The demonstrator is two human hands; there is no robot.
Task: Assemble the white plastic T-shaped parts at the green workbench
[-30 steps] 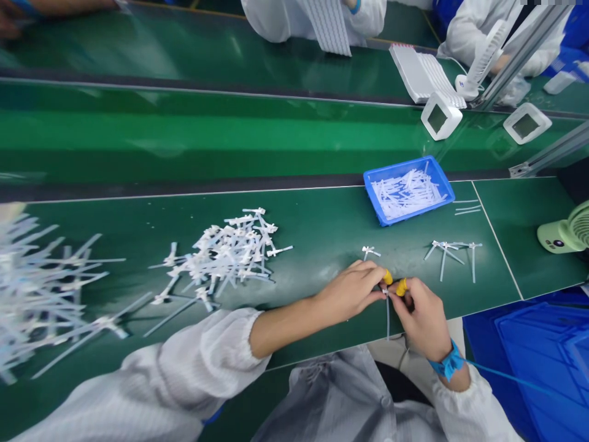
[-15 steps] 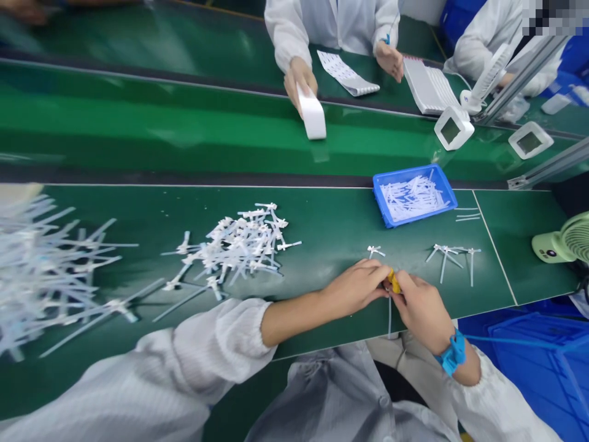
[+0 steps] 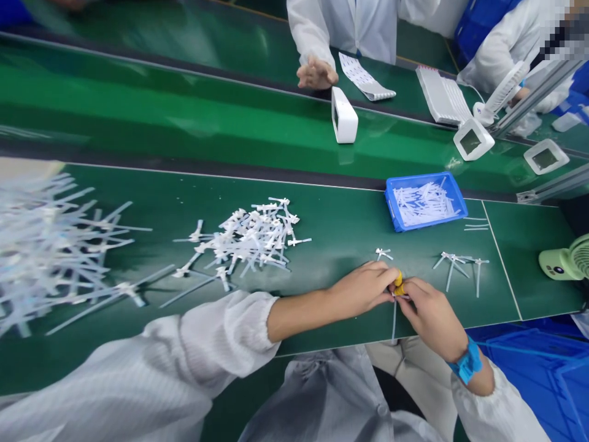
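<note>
My left hand (image 3: 368,285) and my right hand (image 3: 432,316) meet low over the green bench, fingertips pinched together. Yellow finger covers (image 3: 399,288) show on the fingertips. Between them is a small white tube connector, mostly hidden by the fingers. From it a thin translucent tube (image 3: 394,322) hangs toward the bench's near edge. Just beyond my left hand lies a single white connector with short tubes (image 3: 383,253). Right of my hands rest a few more connectors with tubes (image 3: 453,258).
A blue tray (image 3: 398,228) holds many short white tubes. Piles of tubed connectors (image 3: 253,236) and longer tubes (image 3: 50,252) lie leftward. Across the green conveyor (image 3: 184,110), co-workers sit near a white boxy device (image 3: 348,120). A green fan (image 3: 554,264) stands at right.
My hands stay together on the connector, with fingers slightly shifted and more yellow showing. The co-worker opposite has let go of the white device, now standing on the conveyor. The view has shifted slightly.
</note>
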